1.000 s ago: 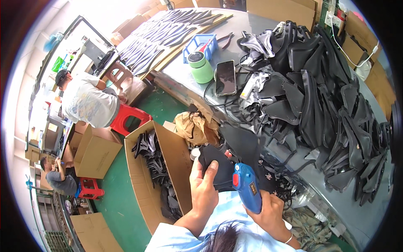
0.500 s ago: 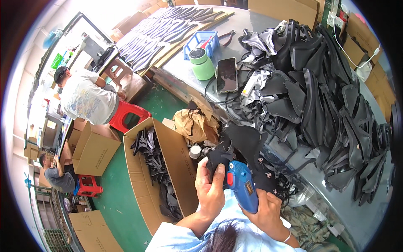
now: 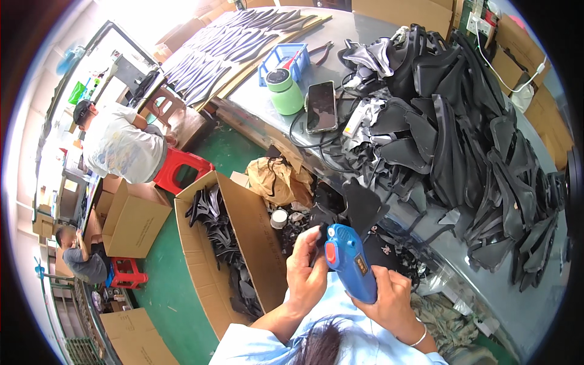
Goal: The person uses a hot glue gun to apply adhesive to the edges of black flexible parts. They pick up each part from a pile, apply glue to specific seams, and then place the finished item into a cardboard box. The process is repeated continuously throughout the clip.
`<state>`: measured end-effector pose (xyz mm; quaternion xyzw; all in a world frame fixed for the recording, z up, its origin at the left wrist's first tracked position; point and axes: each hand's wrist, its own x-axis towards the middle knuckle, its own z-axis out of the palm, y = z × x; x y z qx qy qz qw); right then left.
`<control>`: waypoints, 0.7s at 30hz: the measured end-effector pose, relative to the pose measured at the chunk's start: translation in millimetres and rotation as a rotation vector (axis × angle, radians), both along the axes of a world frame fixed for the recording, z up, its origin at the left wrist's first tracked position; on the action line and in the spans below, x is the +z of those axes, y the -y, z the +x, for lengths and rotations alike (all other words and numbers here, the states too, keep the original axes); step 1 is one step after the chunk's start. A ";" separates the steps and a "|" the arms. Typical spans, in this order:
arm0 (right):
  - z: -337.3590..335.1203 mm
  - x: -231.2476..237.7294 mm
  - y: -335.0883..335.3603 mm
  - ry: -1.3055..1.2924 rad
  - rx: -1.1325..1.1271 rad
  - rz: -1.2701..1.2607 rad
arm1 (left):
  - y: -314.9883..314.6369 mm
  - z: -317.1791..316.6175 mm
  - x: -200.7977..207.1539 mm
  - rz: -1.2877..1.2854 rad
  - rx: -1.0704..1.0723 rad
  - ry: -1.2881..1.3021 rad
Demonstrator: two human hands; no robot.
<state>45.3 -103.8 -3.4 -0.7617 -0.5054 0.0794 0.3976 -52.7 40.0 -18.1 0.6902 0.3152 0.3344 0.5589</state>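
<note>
My right hand [image 3: 390, 302] is wrapped round the lower end of a blue handheld power tool [image 3: 354, 266] with a red button near its head. My left hand [image 3: 306, 275] is closed beside the tool's head, thumb and fingers pinching the near edge of a black moulded sheet piece [image 3: 364, 207]. That piece spreads beyond the tool toward the table edge. The tool's working tip is hidden behind its body and the piece. A large heap of similar black pieces [image 3: 450, 152] covers the table to the right.
An open cardboard box [image 3: 246, 225] with black pieces stands at left. On the metal table are a phone [image 3: 322, 106], a green bottle [image 3: 285, 94], a blue basket [image 3: 298, 58], pliers [image 3: 325, 53] and a cable. Two people sit working at far left, on red stools [image 3: 180, 170].
The black piece has turned, and its broad flap now stands higher beyond the tool. My left fingers have shifted along its edge. The view has moved slightly.
</note>
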 end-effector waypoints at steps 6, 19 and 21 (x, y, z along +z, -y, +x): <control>33.4 13.4 -9.5 -0.262 -0.203 0.119 | -5.3 9.6 25.4 -0.044 -0.399 -0.104; 45.8 34.5 -11.9 -0.644 -0.264 0.388 | 58.4 15.4 -25.7 -0.674 -0.740 0.407; 40.7 45.5 -9.8 -0.772 -0.251 0.405 | 63.0 31.5 -35.9 -0.742 -0.559 0.684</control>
